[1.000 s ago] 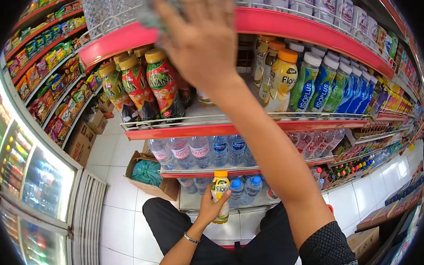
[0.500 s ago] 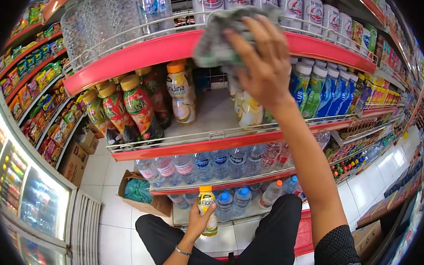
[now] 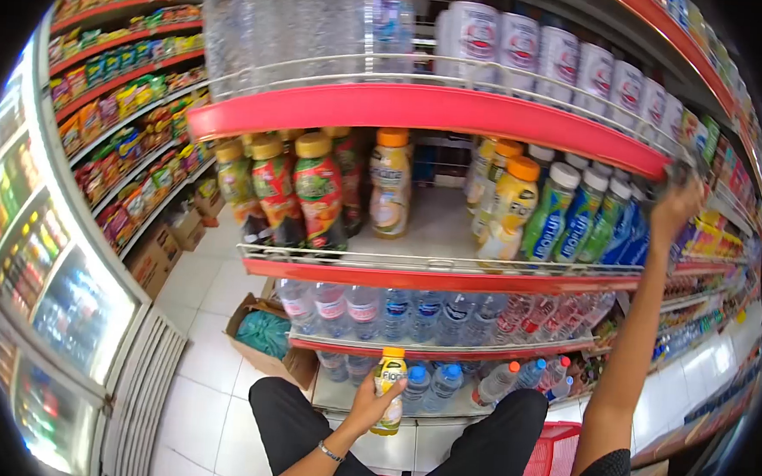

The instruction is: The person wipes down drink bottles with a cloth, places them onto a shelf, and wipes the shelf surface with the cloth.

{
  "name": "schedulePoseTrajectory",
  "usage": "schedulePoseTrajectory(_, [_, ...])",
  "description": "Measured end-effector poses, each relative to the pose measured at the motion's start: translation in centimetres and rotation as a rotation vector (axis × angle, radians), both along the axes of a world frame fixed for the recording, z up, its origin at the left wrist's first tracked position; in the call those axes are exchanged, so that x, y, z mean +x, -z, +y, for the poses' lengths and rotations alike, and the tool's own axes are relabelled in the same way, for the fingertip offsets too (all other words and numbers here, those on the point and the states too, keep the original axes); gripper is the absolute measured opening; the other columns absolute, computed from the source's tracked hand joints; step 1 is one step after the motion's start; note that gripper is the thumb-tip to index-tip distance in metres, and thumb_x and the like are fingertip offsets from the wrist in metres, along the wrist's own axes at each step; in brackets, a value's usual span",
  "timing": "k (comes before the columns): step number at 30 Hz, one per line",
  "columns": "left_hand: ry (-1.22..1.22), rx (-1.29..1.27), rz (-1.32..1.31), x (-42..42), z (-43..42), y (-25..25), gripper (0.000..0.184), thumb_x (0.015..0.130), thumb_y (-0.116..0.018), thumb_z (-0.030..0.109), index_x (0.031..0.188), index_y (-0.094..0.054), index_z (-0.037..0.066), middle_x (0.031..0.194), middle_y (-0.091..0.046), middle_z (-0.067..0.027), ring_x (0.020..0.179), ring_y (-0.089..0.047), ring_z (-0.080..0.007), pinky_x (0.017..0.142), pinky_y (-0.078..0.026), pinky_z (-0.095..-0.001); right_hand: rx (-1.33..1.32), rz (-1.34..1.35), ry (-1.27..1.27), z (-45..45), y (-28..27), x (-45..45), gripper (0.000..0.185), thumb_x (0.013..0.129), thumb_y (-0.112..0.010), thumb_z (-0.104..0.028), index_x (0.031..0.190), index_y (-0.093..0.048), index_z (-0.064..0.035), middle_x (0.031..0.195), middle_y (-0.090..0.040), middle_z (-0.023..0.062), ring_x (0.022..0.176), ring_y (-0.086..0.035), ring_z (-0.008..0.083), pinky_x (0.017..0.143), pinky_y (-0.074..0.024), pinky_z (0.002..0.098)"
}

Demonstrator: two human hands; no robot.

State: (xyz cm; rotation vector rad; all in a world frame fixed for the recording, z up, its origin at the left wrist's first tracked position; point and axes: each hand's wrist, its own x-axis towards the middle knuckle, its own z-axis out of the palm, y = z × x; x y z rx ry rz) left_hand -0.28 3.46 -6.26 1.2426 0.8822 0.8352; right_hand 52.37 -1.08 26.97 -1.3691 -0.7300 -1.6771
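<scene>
Low between the knees, my left hand (image 3: 374, 401) is wrapped round a yellow-capped Floridina bottle (image 3: 390, 381), held upright. Out at the far right, my right hand (image 3: 677, 206) grips a grey cloth (image 3: 679, 174) at the right end of the red shelf edge (image 3: 422, 109). On the shelf below that edge stand red-labelled tea bottles (image 3: 319, 192), a single orange-capped bottle (image 3: 390, 187), more orange-capped bottles (image 3: 512, 209) and Isoplus bottles (image 3: 550, 214).
White cans (image 3: 520, 49) and clear packs (image 3: 288, 35) fill the upper shelf. Water bottles (image 3: 399, 312) stand below. A cardboard box (image 3: 259, 335), glass-door cooler (image 3: 77, 291) and snack shelves are at left; a red basket (image 3: 550, 458) is at lower right.
My right hand has swept right with the cloth along the red shelf edge, from the left part to the far right end. My left hand still holds the bottle. The camera view has shifted.
</scene>
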Motion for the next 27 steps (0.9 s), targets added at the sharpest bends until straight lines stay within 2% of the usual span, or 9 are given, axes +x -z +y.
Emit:
schedulePoseTrajectory(1, [-0.005, 0.014, 0.021, -0.1, 0.0, 0.1, 0.046, 0.091, -0.072, 0.032, 0.122, -0.053, 0.004, 0.097, -0.062, -0.0034, 0.082, -0.060, -0.0115, 0.070, -0.051, -0.0281, 0.031, 0.062, -0.064, -0.7, 0.2, 3.5, 0.036, 0.099, -0.053, -0.023, 0.126, -0.056, 0.0013, 0.124, -0.058, 0.0242, 0.112, -0.055, 0.0402, 0.096, -0.0426, 0.0469])
schedulePoseTrajectory(4, [0.002, -0.034, 0.009, -0.2, 0.1, 0.3, 0.049, 0.089, -0.074, 0.033, 0.124, -0.054, 0.004, 0.100, -0.063, -0.0034, 0.086, -0.060, -0.0111, 0.073, -0.050, -0.0278, 0.490, 0.512, -1.036, 0.1, -0.9, 1.6, 0.039, 0.099, -0.053, -0.028, 0.123, -0.059, 0.0033, 0.121, -0.060, 0.0264, 0.098, -0.062, 0.0440, 0.081, -0.0513, 0.0462])
schedulePoseTrajectory(7, [0.044, -0.067, -0.072, 0.3, 0.5, 0.8, 0.048, 0.089, -0.074, 0.032, 0.124, -0.055, 0.005, 0.102, -0.063, -0.0027, 0.090, -0.060, -0.0101, 0.076, -0.049, -0.0271, 0.357, 0.485, -0.442, 2.2, -1.6, -2.3, 0.039, 0.098, -0.055, -0.030, 0.123, -0.060, 0.0001, 0.124, -0.058, 0.0266, 0.108, -0.058, 0.0398, 0.096, -0.0439, 0.0491])
schedulePoseTrajectory(9, [0.054, -0.012, -0.075, 0.3, 0.4, 0.8, 0.048, 0.089, -0.074, 0.031, 0.124, -0.054, 0.005, 0.102, -0.063, -0.0025, 0.089, -0.059, -0.0099, 0.076, -0.049, -0.0270, 0.165, 0.290, 0.015, 4.7, -1.3, -7.6, 0.043, 0.097, -0.059, -0.029, 0.129, -0.056, -0.0014, 0.114, -0.062, 0.0198, 0.101, -0.060, 0.0351, 0.087, -0.0477, 0.0450])
schedulePoseTrajectory(12, [0.046, 0.015, -0.032, 0.1, 0.2, 0.4, 0.049, 0.089, -0.074, 0.031, 0.125, -0.054, 0.004, 0.102, -0.063, -0.0024, 0.090, -0.060, -0.0100, 0.076, -0.050, -0.0269, 0.075, 0.253, -0.241, 8.2, -1.1, -17.3, 0.036, 0.097, -0.059, -0.029, 0.127, -0.060, -0.0092, 0.118, -0.055, 0.0170, 0.119, -0.045, 0.0337, 0.099, -0.0349, 0.0467])
schedulePoseTrajectory(13, [0.014, 0.054, -0.046, 0.2, 0.2, 0.8, 0.048, 0.087, -0.075, 0.037, 0.115, -0.056, 0.001, 0.098, -0.065, -0.0056, 0.085, -0.063, -0.0123, 0.073, -0.051, -0.0292, 0.027, 0.147, -0.277, 9.5, -1.1, -19.8, 0.034, 0.096, -0.060, -0.026, 0.125, -0.060, -0.0099, 0.120, -0.053, 0.0174, 0.121, -0.041, 0.0336, 0.101, -0.0316, 0.0468])
schedulePoseTrajectory(15, [0.021, 0.044, -0.049, 0.2, 0.3, 1.3, 0.049, 0.087, -0.075, 0.038, 0.115, -0.056, 0.001, 0.098, -0.065, -0.0058, 0.086, -0.063, -0.0124, 0.074, -0.051, -0.0293, -0.025, -0.021, -0.336, 11.6, -0.8, -26.3, 0.033, 0.094, -0.063, -0.022, 0.124, -0.060, -0.0099, 0.125, -0.049, 0.0174, 0.124, -0.037, 0.0339, 0.104, -0.0281, 0.0471])
schedulePoseTrajectory(22, [0.025, 0.025, -0.028, -0.8, 0.1, -0.6, 0.052, 0.087, -0.075, 0.037, 0.119, -0.055, 0.001, 0.099, -0.065, -0.0065, 0.088, -0.062, -0.0126, 0.075, -0.051, -0.0290, -0.194, -0.171, -0.676, 16.0, -0.2, -43.8, 0.049, 0.074, -0.069, -0.006, 0.122, -0.060, -0.0114, 0.126, -0.047, 0.0172, 0.127, -0.037, 0.0371, 0.106, -0.0294, 0.0483])
schedulePoseTrajectory(27, [0.044, 0.035, -0.046, -1.0, 0.0, -0.6, 0.052, 0.090, -0.073, 0.029, 0.128, -0.051, 0.001, 0.103, -0.065, -0.0056, 0.091, -0.061, -0.0118, 0.078, -0.050, -0.0283, -0.319, -0.462, -0.951, 17.5, 0.0, -48.3, 0.058, 0.067, -0.075, -0.009, 0.122, -0.060, -0.0132, 0.106, -0.057, 0.0095, 0.103, -0.054, 0.0300, 0.093, -0.0369, 0.0438])
